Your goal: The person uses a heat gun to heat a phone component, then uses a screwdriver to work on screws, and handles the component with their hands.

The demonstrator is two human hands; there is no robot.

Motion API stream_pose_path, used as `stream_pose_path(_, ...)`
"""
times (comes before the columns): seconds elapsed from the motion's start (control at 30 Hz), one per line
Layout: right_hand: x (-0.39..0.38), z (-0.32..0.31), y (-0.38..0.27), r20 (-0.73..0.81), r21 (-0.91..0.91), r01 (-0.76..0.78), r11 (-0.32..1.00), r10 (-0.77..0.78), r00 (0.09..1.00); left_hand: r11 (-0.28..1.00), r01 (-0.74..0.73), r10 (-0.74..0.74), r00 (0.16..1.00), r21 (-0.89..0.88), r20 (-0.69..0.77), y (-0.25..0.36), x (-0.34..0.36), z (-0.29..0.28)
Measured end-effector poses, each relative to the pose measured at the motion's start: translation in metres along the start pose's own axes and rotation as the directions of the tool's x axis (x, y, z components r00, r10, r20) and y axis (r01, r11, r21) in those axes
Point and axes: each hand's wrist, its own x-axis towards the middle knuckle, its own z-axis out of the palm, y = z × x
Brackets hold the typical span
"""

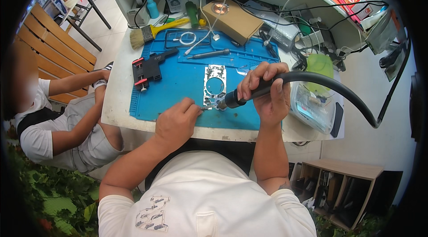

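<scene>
My right hand (267, 92) is wrapped around the black handle of a hot air gun (232, 99), its metal nozzle pointing down and left at the lower end of a silver phone board plate (215, 70). That plate has a large round hole and lies on the blue repair mat (174, 96). Close to the nozzle, my left hand (179, 119) is closed in a pinch on thin metal tweezers (206, 108), whose tips touch or nearly touch the plate's lower edge. Most of the tweezers is hidden by the fingers.
A black clamp holder (149, 70) and a pen-like screwdriver (208, 54) lie on the mat. Behind are a yellow brush (156, 32), a cardboard box (234, 21) and loose cables. A thick black hose (334, 84) arches rightward over a plastic container (314, 110). Someone sits at the left.
</scene>
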Motion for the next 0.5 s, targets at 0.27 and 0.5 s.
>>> stream_pose_path(0.27, -0.0006, -0.0005, 0.0004, -0.009, 0.005, 0.004, 1.000, -0.004, 1.000, 0.998, 0.060, -0.060, 0.997, -0.002, 0.046, 0.0003, -0.0017, 0.0020)
stream_pose_path(0.5, -0.0006, 0.0030, -0.0007, -0.036, 0.085, 0.007, 0.996, -0.004, 0.999, 0.999, -0.010, 0.012, 0.999, 0.040, -0.051, 0.0051, 0.0021, 0.0013)
